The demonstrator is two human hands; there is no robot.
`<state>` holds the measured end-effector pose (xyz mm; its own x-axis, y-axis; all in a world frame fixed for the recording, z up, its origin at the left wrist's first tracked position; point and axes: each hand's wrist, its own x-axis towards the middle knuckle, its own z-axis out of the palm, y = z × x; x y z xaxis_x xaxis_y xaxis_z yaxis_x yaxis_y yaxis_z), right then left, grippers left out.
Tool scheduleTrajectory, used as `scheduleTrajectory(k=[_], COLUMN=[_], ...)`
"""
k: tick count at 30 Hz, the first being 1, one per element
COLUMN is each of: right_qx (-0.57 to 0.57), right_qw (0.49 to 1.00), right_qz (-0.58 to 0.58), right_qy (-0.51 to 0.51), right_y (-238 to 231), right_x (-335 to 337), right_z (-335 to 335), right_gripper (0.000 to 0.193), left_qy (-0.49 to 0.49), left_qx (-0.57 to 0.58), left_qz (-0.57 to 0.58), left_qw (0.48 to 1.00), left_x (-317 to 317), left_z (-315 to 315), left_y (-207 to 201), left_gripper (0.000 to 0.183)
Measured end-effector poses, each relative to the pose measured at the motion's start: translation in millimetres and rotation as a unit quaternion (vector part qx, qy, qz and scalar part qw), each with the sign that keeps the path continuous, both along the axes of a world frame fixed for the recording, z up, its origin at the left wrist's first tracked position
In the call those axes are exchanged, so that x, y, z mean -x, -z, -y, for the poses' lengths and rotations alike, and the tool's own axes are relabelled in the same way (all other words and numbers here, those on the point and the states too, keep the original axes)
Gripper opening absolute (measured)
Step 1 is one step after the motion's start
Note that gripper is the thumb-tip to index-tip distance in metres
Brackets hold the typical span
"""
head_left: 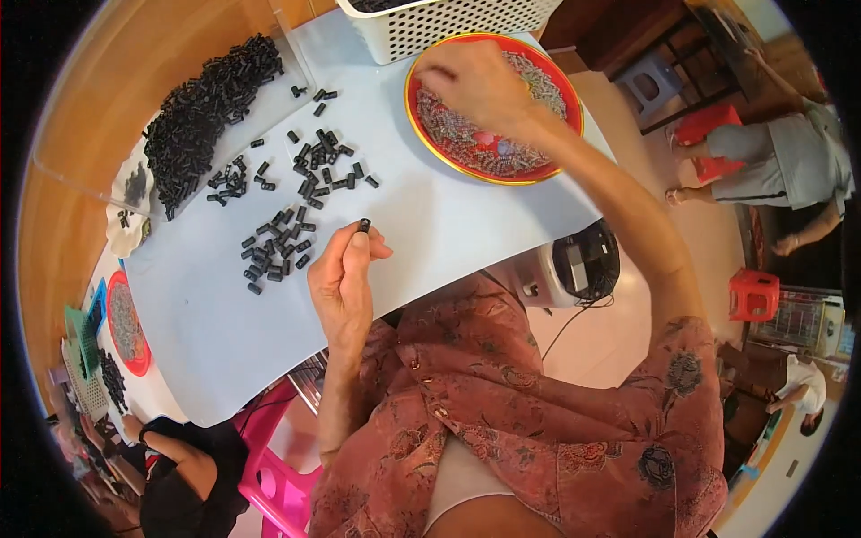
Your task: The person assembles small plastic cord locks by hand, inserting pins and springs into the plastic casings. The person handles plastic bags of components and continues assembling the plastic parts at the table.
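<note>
Between thumb and fingertips, my left hand (343, 282) pinches a small black cylindrical plastic piece (363, 225) upright, just over the near part of the table. My right hand (475, 85) is over the left side of a round red tray (574, 108) with a yellow rim. Its fingers are curled together, and whatever they may hold is hidden. Many small silvery pieces (529, 160) that look like springs cover the tray's floral bottom. Loose black pieces like the held one lie in several groups (280, 247) left of my left hand.
A large heap of black pieces (202, 117) fills a clear-walled bin at the far left. Behind the red tray stands a white perforated basket (448, 27). Another person (188, 475) sits at lower left by a pink chair (273, 489); someone (771, 161) is at right near red stools.
</note>
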<state>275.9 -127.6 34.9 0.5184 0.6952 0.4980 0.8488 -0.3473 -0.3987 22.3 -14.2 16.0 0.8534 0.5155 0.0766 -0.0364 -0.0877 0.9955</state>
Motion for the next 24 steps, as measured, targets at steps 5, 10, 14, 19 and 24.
scheduleTrajectory(k=[5, 10, 14, 19, 24], right_qx=[0.197, 0.13, 0.097, 0.091, 0.1], right_qw=[0.978, 0.992, 0.985, 0.991, 0.988], right_qz=[0.041, 0.007, -0.135, -0.092, 0.065], right_qy=[0.054, -0.003, 0.036, 0.045, 0.097], right_y=[-12, 12, -4, -3, 12], right_x=[-34, -46, -39, -50, -74], right_z=[41, 45, 49, 57, 68], right_gripper=[0.011, 0.013, 0.019, 0.02, 0.017], left_qy=[0.031, 0.034, 0.035, 0.038, 0.036], left_qx=[0.029, 0.029, 0.027, 0.033, 0.032], left_qz=[-0.004, -0.002, 0.007, -0.011, -0.016], left_qw=[0.999, 0.999, 0.999, 0.999, 0.999], left_x=[-1, -3, 0, 0, -1], left_z=[2, 4, 3, 3, 6], left_y=[6, 9, 6, 5, 5], left_gripper=[0.024, 0.024, 0.024, 0.023, 0.023])
